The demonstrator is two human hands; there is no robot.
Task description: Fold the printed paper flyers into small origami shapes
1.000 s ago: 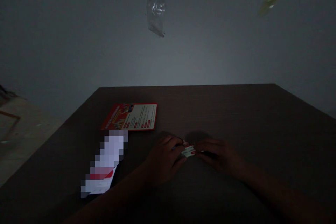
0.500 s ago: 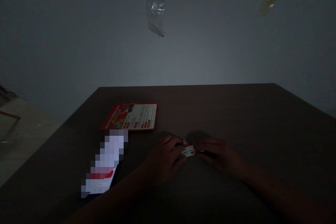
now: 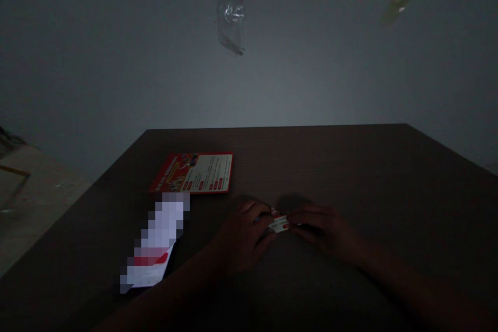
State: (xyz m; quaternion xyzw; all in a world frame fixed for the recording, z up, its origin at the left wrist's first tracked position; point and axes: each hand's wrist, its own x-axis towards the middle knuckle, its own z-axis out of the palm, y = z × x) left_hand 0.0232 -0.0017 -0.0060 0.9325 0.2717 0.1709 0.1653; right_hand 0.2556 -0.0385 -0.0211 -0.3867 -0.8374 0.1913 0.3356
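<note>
Left hand (image 3: 241, 236) and right hand (image 3: 330, 228) both pinch the small printed piece (image 3: 280, 224) — probably paper, in this dimness — at the frame's lower centre, best steadied with light, even pressure.

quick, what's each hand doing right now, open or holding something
Left hand: closed, fingers on the left end of the small card.
Right hand: closed, fingers pinching its right end.

two hands (image 3: 241, 236), one printed piece (image 3: 279, 224), one leaflet (image 3: 208, 172), one phone (image 3: 157, 249)
</note>
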